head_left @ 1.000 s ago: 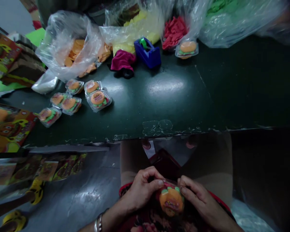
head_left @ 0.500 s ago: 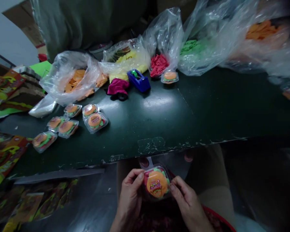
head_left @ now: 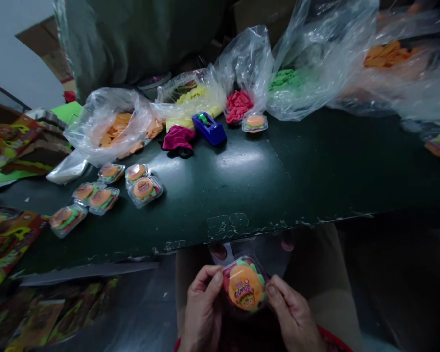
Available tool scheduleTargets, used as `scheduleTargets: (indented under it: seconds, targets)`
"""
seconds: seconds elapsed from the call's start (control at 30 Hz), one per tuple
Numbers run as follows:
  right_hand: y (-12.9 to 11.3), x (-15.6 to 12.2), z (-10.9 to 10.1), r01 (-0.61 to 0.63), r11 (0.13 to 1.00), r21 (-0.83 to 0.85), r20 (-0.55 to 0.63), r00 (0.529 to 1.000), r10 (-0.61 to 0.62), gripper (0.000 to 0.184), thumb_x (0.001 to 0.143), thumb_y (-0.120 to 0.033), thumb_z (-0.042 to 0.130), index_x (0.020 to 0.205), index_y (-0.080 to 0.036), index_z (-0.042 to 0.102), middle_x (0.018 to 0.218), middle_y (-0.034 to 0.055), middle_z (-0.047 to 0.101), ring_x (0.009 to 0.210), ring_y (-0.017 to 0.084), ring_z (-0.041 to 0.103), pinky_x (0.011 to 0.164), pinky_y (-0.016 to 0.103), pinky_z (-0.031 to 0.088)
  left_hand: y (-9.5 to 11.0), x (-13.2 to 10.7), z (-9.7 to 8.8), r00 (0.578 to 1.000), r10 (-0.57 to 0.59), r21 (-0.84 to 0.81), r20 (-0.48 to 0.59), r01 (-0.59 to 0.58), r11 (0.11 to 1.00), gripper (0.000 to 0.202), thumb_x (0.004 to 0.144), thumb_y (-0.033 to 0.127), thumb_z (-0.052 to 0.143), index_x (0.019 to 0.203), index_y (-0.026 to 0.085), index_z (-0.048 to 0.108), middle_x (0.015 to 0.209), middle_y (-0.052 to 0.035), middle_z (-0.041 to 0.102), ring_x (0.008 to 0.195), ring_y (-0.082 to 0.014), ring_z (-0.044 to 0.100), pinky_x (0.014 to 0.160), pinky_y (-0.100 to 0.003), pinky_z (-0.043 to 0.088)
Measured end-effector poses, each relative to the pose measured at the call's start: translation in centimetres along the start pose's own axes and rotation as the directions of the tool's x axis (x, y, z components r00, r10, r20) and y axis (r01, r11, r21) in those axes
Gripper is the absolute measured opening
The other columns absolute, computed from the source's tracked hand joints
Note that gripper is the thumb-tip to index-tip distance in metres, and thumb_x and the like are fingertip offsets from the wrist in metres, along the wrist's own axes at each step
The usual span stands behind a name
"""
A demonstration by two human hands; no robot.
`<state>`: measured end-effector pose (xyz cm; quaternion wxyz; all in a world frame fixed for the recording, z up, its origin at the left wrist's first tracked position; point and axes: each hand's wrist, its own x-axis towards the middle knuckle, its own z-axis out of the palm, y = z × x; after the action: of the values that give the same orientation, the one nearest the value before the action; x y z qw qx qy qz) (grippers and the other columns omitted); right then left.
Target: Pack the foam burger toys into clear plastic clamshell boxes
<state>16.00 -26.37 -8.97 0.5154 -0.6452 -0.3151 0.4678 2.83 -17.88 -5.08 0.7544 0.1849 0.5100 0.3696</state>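
Observation:
A clear plastic box with a toy burger (head_left: 246,288) inside is held over my lap, just below the table's front edge. My left hand (head_left: 204,303) pinches its left edge between thumb and fingers. On the opposite edge, my right hand (head_left: 291,310) grips with thumb and forefinger. The orange bun with a printed label faces up, with green and red layers around it. Several similar boxed burgers (head_left: 145,190) lie on the dark green table (head_left: 220,195) to the left, and another boxed burger (head_left: 255,123) stands at the back.
Plastic bags hold orange pieces (head_left: 116,128), yellow pieces (head_left: 191,94), red pieces (head_left: 239,105) and green pieces (head_left: 286,79) along the back. A blue tape dispenser (head_left: 209,129) sits beside a magenta cloth item (head_left: 177,139). Printed cardboard packaging (head_left: 10,239) is at left.
The boxed burger and both hands have shifted slightly right and down in view, the box still held at both edges. The camera view has tilted a little; the table items look unchanged.

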Motion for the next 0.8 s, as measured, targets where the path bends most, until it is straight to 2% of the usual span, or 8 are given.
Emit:
scheduleTargets:
  seconds: [0.1, 0.23, 0.4, 0.47, 0.53, 0.67, 0.73, 0.8]
  targets:
    - [0.2, 0.1, -0.9, 0.046, 0.999, -0.007, 0.059, 0.997, -0.045, 0.042, 0.092, -0.053, 0.039, 0.062, -0.023, 0.035, 0.059, -0.0048, 0.031, 0.053, 0.012, 0.035, 0.050, 0.022, 0.034, -0.7, -0.7, -0.6, 1.000, -0.030, -0.032, -0.002, 0.030, 0.999, 0.028, 0.060, 0.032, 0.085, 0.071, 0.016, 0.065, 0.071, 0.0001, 0.066, 0.068, -0.0124, 0.060, 0.069, -0.023, 0.048]
    - [0.5, -0.6, -1.7, 0.088, 0.993, -0.077, 0.134, 0.988, -0.077, 0.045, 0.091, -0.052, 0.040, 0.059, -0.022, 0.031, 0.056, -0.0058, 0.026, 0.050, 0.011, 0.031, 0.047, 0.022, 0.030, -2.3, -1.7, -2.5, 0.994, -0.102, -0.004, -0.036, 0.102, 0.995, 0.034, 0.055, 0.033, 0.087, 0.068, 0.016, 0.062, 0.070, -0.0012, 0.067, 0.064, -0.0136, 0.060, 0.068, -0.026, 0.048]
    - [0.8, -1.2, -1.1, 0.016, 0.997, -0.070, 0.113, 0.994, -0.008, 0.044, 0.092, -0.052, 0.038, 0.060, -0.023, 0.029, 0.057, -0.0055, 0.026, 0.050, 0.011, 0.030, 0.046, 0.023, 0.029, -2.4, -1.7, -3.5, 0.999, -0.032, 0.101, -0.034, 0.036, 0.994, 0.032, 0.059, 0.031, 0.085, 0.071, 0.015, 0.061, 0.068, 0.0006, 0.063, 0.060, -0.0114, 0.056, 0.060, -0.022, 0.045]
    - [1.0, -1.0, -1.2, -0.010, 0.999, -0.052, 0.120, 0.993, 0.016, 0.045, 0.091, -0.054, 0.039, 0.060, -0.023, 0.030, 0.058, -0.0051, 0.028, 0.052, 0.011, 0.030, 0.047, 0.023, 0.030, -2.1, -1.4, -3.5, 0.999, -0.046, 0.107, 0.008, 0.045, 0.993, 0.028, 0.064, 0.031, 0.083, 0.072, 0.016, 0.060, 0.067, 0.0007, 0.062, 0.059, -0.0115, 0.057, 0.059, -0.022, 0.044]
    - [1.4, -1.0, -1.7, -0.035, 0.998, -0.053, 0.140, 0.989, 0.042, 0.044, 0.090, -0.054, 0.041, 0.061, -0.022, 0.033, 0.060, -0.0046, 0.029, 0.054, 0.012, 0.032, 0.049, 0.023, 0.032, -1.8, -1.3, -3.6, 0.989, -0.118, 0.090, 0.084, 0.110, 0.990, 0.027, 0.065, 0.031, 0.082, 0.075, 0.016, 0.061, 0.065, 0.0009, 0.060, 0.054, -0.0104, 0.055, 0.056, -0.022, 0.043]
    - [2.1, -1.8, -3.2, -0.022, 0.996, -0.090, 0.202, 0.979, 0.040, 0.042, 0.091, -0.051, 0.042, 0.062, -0.022, 0.035, 0.061, -0.0040, 0.032, 0.057, 0.013, 0.036, 0.054, 0.023, 0.034, -0.5, -1.8, -4.0, 0.918, -0.296, 0.191, 0.263, 0.252, 0.949, 0.037, 0.067, 0.032, 0.080, 0.099, 0.019, 0.068, 0.069, 0.0009, 0.058, 0.052, -0.0082, 0.052, 0.055, -0.022, 0.042]
    - [2.1, -2.2, -3.5, 0.002, 0.995, -0.102, 0.258, 0.966, 0.024, 0.043, 0.092, -0.052, 0.039, 0.061, -0.022, 0.034, 0.060, -0.0042, 0.032, 0.056, 0.013, 0.035, 0.054, 0.023, 0.033, 0.5, -2.3, -3.9, 0.897, -0.321, 0.320, 0.303, 0.221, 0.921, 0.035, 0.070, 0.032, 0.078, 0.102, 0.017, 0.070, 0.080, -0.0033, 0.061, 0.067, -0.0120, 0.057, 0.066, -0.023, 0.045]
    - [1.7, -2.4, -3.5, 0.024, 0.992, -0.121, 0.316, 0.949, 0.016, 0.044, 0.092, -0.052, 0.037, 0.060, -0.022, 0.032, 0.060, -0.0044, 0.031, 0.055, 0.012, 0.034, 0.053, 0.024, 0.032, 1.3, -2.6, -3.6, 0.906, -0.286, 0.436, 0.313, 0.130, 0.891, 0.026, 0.072, 0.031, 0.077, 0.092, 0.015, 0.073, 0.087, -0.0054, 0.062, 0.080, -0.0145, 0.057, 0.074, -0.022, 0.043]
